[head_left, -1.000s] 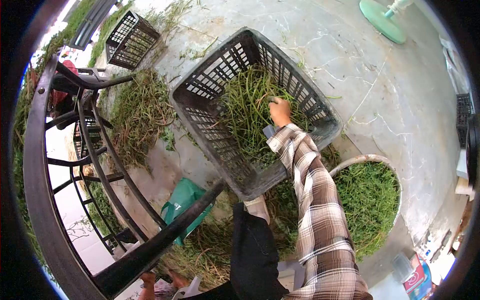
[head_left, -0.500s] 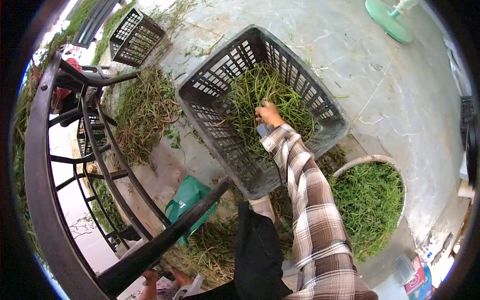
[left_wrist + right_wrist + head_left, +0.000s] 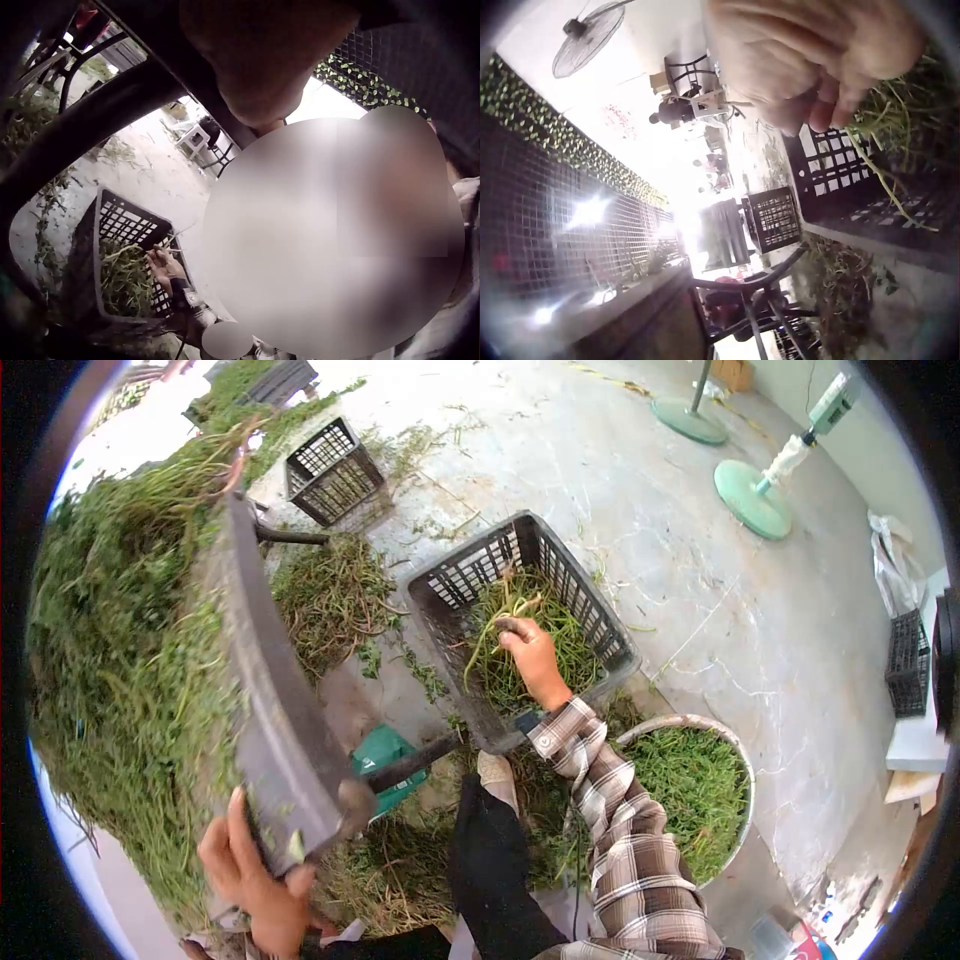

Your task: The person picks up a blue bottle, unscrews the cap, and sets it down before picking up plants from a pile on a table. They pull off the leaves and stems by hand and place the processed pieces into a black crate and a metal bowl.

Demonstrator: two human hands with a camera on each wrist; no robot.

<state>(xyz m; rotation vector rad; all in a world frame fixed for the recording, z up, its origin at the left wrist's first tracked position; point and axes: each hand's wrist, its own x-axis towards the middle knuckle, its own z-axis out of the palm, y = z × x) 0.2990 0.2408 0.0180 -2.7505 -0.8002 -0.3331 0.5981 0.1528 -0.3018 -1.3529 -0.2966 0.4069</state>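
In the head view my right hand [image 3: 535, 662] is above the black crate [image 3: 425, 630], pinching a few green stems [image 3: 478, 650]; something dark shows at its fingertips. More stems [image 3: 560, 640] lie inside the crate. The right wrist view has the curled fingers of that hand [image 3: 810, 67] at the top, a long stem [image 3: 889, 191] hanging below them. My left hand [image 3: 258, 885] rests at the near corner of the raised table [image 3: 285, 730], fingers fairly straight. It looks dark and close in the left wrist view [image 3: 262, 60].
Leafy greens [image 3: 130, 660] are heaped on the table. A round tub [image 3: 750, 780] of chopped-looking greens stands right of my sleeve. On the floor are a stem pile [image 3: 330, 600], a green bag [image 3: 385, 755] and another crate [image 3: 335, 475]. Green fan bases [image 3: 750, 505] stand at the back.
The head view has shifted, showing the table top and its greens. My left hand has come into view at the table corner. My right hand has risen from the crate's pile with stems.
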